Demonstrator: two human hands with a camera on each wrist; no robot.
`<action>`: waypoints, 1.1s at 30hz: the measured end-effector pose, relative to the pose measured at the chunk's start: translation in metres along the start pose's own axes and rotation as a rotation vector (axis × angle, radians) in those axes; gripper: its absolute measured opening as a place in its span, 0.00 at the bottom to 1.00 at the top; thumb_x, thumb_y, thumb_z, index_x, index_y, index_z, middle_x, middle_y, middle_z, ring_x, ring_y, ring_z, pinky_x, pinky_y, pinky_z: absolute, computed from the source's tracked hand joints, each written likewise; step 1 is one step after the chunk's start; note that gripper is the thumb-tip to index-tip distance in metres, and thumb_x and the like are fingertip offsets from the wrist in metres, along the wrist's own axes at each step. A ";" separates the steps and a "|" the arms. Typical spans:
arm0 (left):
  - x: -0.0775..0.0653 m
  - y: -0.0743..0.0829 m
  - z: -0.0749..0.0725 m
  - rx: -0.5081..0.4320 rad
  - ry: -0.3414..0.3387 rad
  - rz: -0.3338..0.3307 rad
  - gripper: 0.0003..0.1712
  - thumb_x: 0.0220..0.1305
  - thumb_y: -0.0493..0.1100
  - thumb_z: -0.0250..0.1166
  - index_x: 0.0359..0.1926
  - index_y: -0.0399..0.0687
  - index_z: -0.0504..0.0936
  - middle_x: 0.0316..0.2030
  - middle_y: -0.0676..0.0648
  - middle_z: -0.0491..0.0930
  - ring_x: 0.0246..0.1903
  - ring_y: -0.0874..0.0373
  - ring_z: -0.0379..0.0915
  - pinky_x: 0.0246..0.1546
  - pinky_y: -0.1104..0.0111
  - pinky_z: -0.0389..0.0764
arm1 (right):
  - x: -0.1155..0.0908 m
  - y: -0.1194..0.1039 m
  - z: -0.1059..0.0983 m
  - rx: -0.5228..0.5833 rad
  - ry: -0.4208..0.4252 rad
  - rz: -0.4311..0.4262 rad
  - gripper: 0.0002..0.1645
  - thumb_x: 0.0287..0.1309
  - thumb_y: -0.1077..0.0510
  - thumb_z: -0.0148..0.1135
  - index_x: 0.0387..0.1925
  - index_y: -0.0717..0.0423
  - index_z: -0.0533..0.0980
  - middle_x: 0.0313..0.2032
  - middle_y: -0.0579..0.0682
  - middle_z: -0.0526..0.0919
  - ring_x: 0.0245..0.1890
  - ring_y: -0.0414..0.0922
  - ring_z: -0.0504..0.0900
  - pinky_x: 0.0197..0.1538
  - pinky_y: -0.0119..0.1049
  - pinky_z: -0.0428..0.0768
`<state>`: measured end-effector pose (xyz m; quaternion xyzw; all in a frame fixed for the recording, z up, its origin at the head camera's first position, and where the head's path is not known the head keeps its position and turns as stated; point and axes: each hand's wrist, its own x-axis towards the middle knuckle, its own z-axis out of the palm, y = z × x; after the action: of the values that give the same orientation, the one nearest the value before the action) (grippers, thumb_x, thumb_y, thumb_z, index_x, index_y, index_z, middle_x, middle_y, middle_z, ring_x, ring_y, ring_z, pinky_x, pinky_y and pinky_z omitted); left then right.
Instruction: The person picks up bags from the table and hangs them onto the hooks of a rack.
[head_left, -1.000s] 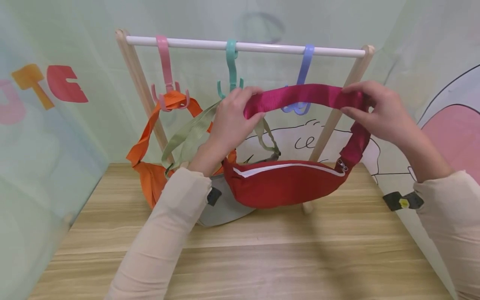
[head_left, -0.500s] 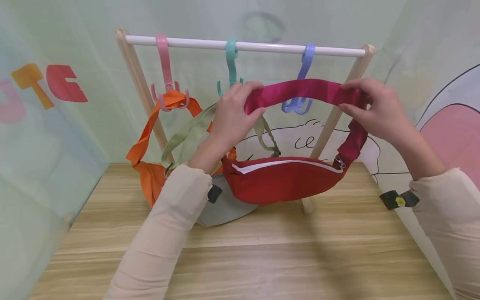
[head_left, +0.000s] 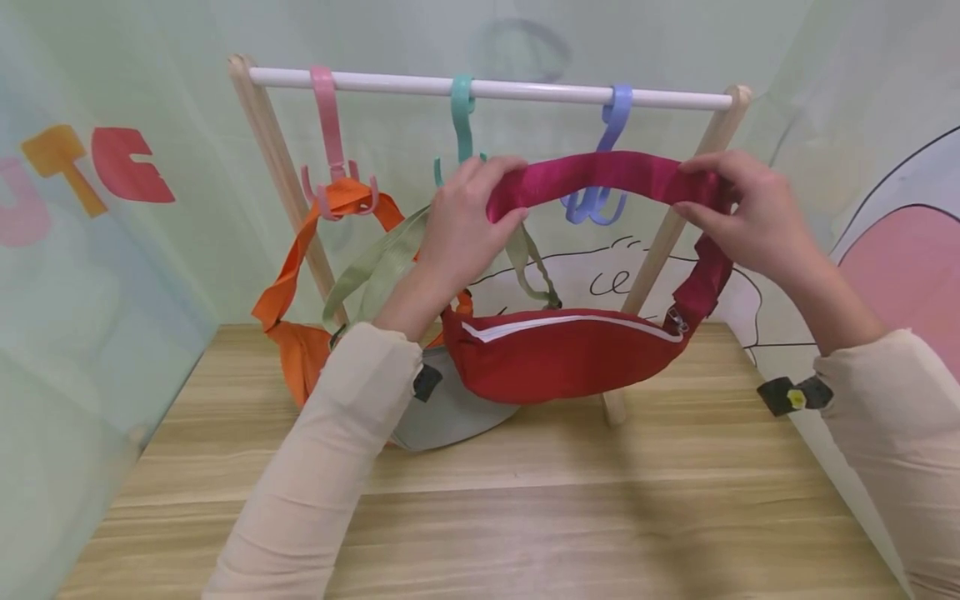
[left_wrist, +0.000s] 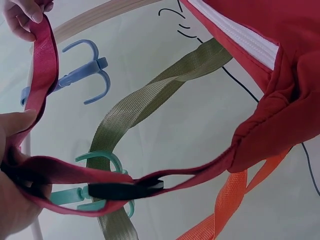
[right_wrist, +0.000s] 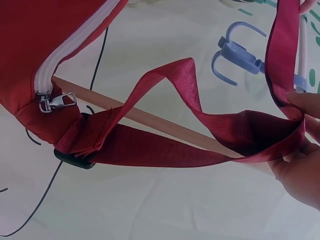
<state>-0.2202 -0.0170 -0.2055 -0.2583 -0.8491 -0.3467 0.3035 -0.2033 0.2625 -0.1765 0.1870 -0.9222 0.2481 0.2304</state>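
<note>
A red waist bag [head_left: 570, 358] with a white zipper hangs in the air from its magenta strap [head_left: 600, 173]. My left hand [head_left: 468, 218] pinches the strap on the left, and my right hand [head_left: 750, 208] grips it on the right, so it arches between them. Behind that arch, the blue hook [head_left: 596, 200] hangs from the white rail [head_left: 540, 90]. The strap's folded slack and a black buckle [right_wrist: 75, 159] show in the right wrist view. In the left wrist view, a dark buckle [left_wrist: 125, 190] lies beside my left hand, near the green hook [left_wrist: 107, 160].
An orange bag [head_left: 300, 358] hangs by its strap from the pink hook [head_left: 330, 150]. A grey bag [head_left: 457, 417] with a pale green strap [head_left: 386, 258] is partly covered by my left arm and the red bag. Wooden legs [head_left: 660, 250] support the rail above the wooden table [head_left: 525, 517].
Both hands have risen slightly with the red waist bag, its strap now higher in front of the blue hook. Both hands keep their hold on the strap.
</note>
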 end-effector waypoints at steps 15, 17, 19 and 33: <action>0.003 0.001 0.000 0.006 -0.027 -0.027 0.25 0.57 0.42 0.65 0.56 0.45 0.74 0.44 0.42 0.74 0.45 0.53 0.71 0.44 0.67 0.75 | 0.005 0.003 -0.002 -0.034 -0.027 0.035 0.24 0.56 0.61 0.60 0.56 0.59 0.70 0.41 0.57 0.71 0.32 0.47 0.68 0.30 0.23 0.66; 0.004 0.001 0.000 0.015 -0.035 -0.038 0.25 0.57 0.42 0.64 0.56 0.45 0.74 0.44 0.42 0.74 0.46 0.53 0.71 0.44 0.67 0.74 | 0.006 0.003 -0.002 -0.045 -0.028 0.030 0.24 0.56 0.61 0.60 0.56 0.59 0.70 0.40 0.57 0.71 0.32 0.47 0.68 0.30 0.24 0.66; 0.005 0.001 0.000 0.023 -0.039 -0.045 0.25 0.57 0.43 0.64 0.57 0.46 0.74 0.45 0.43 0.74 0.46 0.53 0.71 0.44 0.68 0.74 | 0.007 0.002 -0.002 -0.054 -0.030 0.027 0.24 0.56 0.61 0.60 0.55 0.60 0.71 0.39 0.57 0.71 0.31 0.46 0.67 0.30 0.25 0.66; 0.008 -0.003 -0.001 0.049 -0.042 -0.065 0.24 0.58 0.42 0.64 0.56 0.46 0.74 0.45 0.43 0.74 0.46 0.54 0.70 0.45 0.68 0.73 | 0.010 0.000 0.001 -0.039 -0.048 0.013 0.24 0.55 0.63 0.61 0.55 0.60 0.71 0.39 0.57 0.71 0.32 0.48 0.66 0.31 0.29 0.66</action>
<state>-0.2269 -0.0181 -0.2008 -0.2305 -0.8714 -0.3301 0.2804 -0.2120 0.2595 -0.1725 0.1825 -0.9333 0.2270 0.2100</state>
